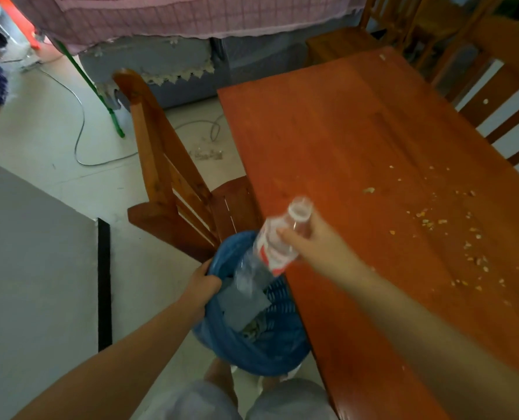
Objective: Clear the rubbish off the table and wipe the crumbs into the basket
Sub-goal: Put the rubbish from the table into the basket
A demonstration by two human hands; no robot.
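A blue plastic basket (pixel 252 350) hangs just below the table's near-left edge, and my left hand (pixel 202 283) grips its rim. My right hand (pixel 315 237) holds a clear, uncapped plastic bottle (pixel 274 247) with a red and white label. The bottle is tilted, its base down inside the basket mouth and its neck up. A grey flat piece (pixel 243 304) and other scraps lie in the basket. Several yellowish crumbs (pixel 452 237) are scattered over the right part of the red-brown wooden table (pixel 327 147).
A wooden chair (pixel 173 189) stands pushed against the table's left side, just beyond the basket. More wooden chairs (pixel 494 80) stand at the far and right sides. A cable (pixel 79 131) and a green pole (pixel 94 86) lie on the pale floor to the left.
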